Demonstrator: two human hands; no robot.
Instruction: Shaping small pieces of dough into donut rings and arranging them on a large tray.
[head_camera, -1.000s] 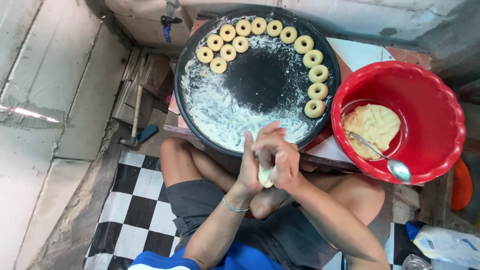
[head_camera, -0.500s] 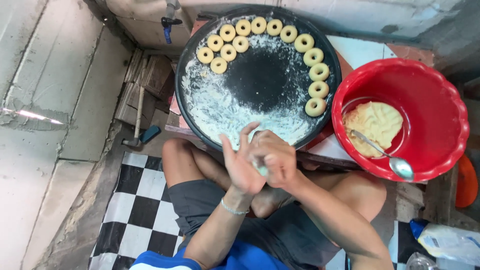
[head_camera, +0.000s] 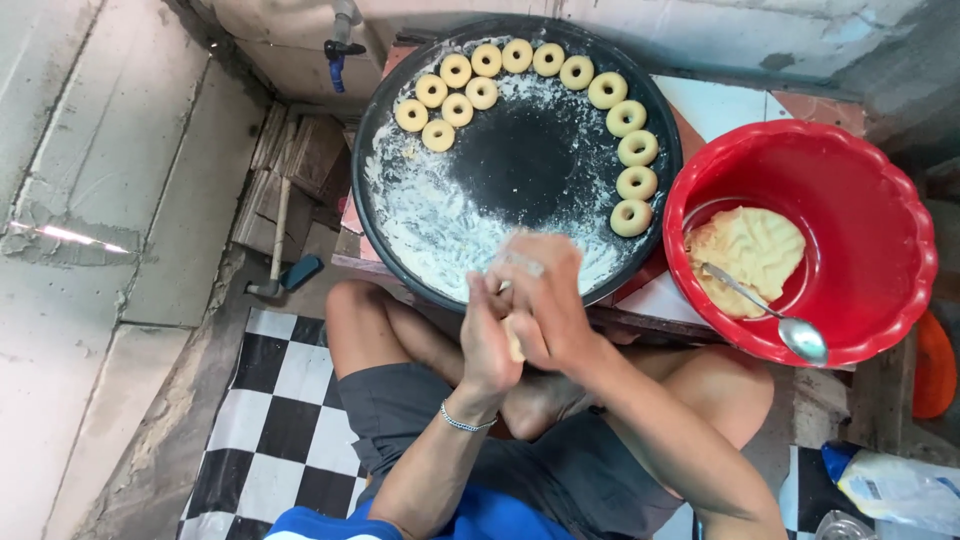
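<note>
Your left hand (head_camera: 487, 335) and right hand (head_camera: 545, 305) are pressed palm to palm around a small lump of dough (head_camera: 514, 343), of which only a pale sliver shows between them, just off the near rim of the tray (head_camera: 372, 215). Both hands are closed on that lump, fingers wrapped rather than spread. The dough sits over your lap, not over the tray, so if your palms part too far it likely drops onto your legs or the checked mat (head_camera: 270, 410) beside the tray instead of onto the flour (head_camera: 430, 215). Press too hard and the piece probably smears flat or sticks to your skin, since I cannot tell how much flour is left on your palms. The rings (head_camera: 630, 217) line the far and right-hand rim of the tray, some touching, and crowding another one in could make them fuse. To the right of the tray, the red bowl (head_camera: 880, 190) holds the dough mass (head_camera: 750, 250) with a spoon (head_camera: 770, 312) leaning toward its near rim; your right elbow passes near it, and a bump could flick the spoon out.
</note>
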